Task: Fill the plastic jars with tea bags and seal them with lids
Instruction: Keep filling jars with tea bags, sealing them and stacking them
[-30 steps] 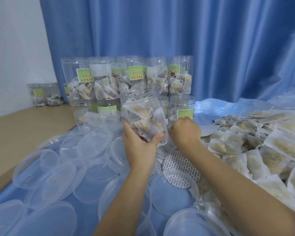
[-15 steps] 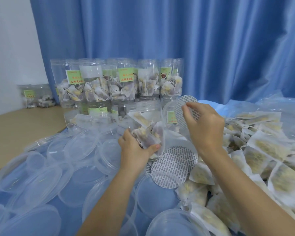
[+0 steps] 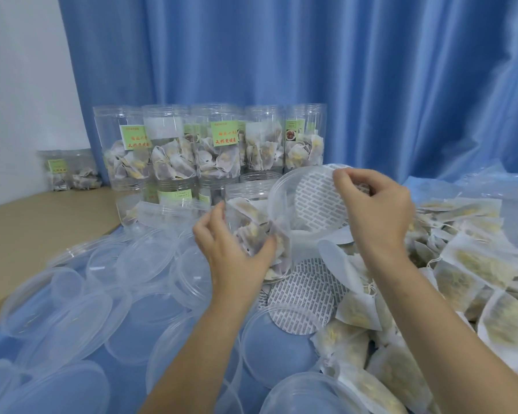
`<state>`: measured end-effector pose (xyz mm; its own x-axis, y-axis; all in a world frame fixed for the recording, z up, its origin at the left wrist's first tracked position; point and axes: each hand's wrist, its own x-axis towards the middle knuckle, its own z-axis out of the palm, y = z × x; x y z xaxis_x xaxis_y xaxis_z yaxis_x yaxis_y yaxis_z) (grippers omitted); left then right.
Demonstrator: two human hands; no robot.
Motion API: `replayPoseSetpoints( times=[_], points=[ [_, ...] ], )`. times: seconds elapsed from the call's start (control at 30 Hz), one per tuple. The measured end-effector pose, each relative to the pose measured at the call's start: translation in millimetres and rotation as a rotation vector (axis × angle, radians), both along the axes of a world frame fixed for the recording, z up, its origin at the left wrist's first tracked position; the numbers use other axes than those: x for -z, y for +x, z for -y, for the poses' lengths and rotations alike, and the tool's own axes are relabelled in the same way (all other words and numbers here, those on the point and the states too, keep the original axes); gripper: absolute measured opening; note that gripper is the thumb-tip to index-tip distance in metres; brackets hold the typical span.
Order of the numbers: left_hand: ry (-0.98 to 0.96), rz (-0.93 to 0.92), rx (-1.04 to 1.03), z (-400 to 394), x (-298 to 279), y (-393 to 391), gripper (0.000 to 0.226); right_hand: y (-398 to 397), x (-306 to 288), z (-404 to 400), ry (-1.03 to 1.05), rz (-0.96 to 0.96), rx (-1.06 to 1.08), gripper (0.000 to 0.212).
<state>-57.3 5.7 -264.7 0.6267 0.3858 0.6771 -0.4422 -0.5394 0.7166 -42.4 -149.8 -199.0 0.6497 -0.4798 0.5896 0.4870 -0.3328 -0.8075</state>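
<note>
At the far left and along the curtain, filled jars (image 3: 213, 144) already stand stacked, while loose lids (image 3: 66, 306) cover the blue sheet. The left hand (image 3: 234, 252) grips a tilted jar (image 3: 263, 231) packed with tea bags, not yet sealed. Just to its right, the right hand (image 3: 374, 210) pinches a lid with a printed liner (image 3: 308, 201), held angled beside the jar's mouth. Further right, many tea bags (image 3: 467, 264) remain unpacked.

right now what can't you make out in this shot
Head view only:
- Mouth of the held jar: behind the left hand and the lid the right hand holds.
- Green label print on the stacked jars: too small, blurred.
- Loose lids at the bottom: cut by the frame edge.
</note>
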Motion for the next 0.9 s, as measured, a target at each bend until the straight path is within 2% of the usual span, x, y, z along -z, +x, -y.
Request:
replayPoseSetpoints(
  times=[0.07, 0.1, 0.2, 0.3, 0.33, 0.4, 0.47, 0.53, 0.57, 0.67, 0.77, 0.9],
  points=[
    [-0.150, 0.093, 0.107, 3, -7, -8, 0.041, 1, 5, -5, -0.002, -0.014, -0.060, 0.021],
    [-0.241, 0.080, 0.192, 4, -10, -12, 0.030, 1, 8, -7, 0.009, -0.019, -0.099, 0.021],
    [-0.442, -0.022, 0.419, 7, -14, -17, 0.030, 3, 13, -12, 0.065, -0.017, -0.251, 0.018],
    [-0.471, -0.087, 0.434, 7, -19, -18, 0.022, 4, 14, -14, 0.001, -0.010, -0.320, 0.004],
    [-0.480, -0.102, 0.408, 6, -21, -17, 0.020, 4, 15, -14, -0.065, 0.020, -0.292, 0.006],
    [-0.484, -0.141, 0.357, 3, -24, -15, 0.025, 1, 13, -14, -0.250, 0.174, -0.140, 0.015],
    [-0.484, -0.196, 0.325, 1, -28, -13, 0.024, -2, 10, -13, -0.438, 0.458, -0.006, 0.018],
    [-0.486, -0.236, 0.322, 2, -32, -13, 0.023, -4, 9, -15, -0.594, 0.702, -0.041, 0.030],
    [-0.496, -0.244, 0.329, 2, -34, -14, 0.024, -7, 8, -17, -0.660, 0.754, -0.110, 0.039],
    [-0.580, -0.235, 0.384, 4, -40, -17, 0.027, -13, 8, -23, -0.809, 0.673, -0.310, 0.053],
    [-0.649, -0.195, 0.389, 4, -45, -18, 0.029, -16, 10, -25, -0.796, 0.568, -0.320, 0.040],
    [-0.692, -0.143, 0.317, 7, -50, -22, 0.027, -21, 9, -27, -0.758, 0.537, -0.384, 0.029]
  ],
)
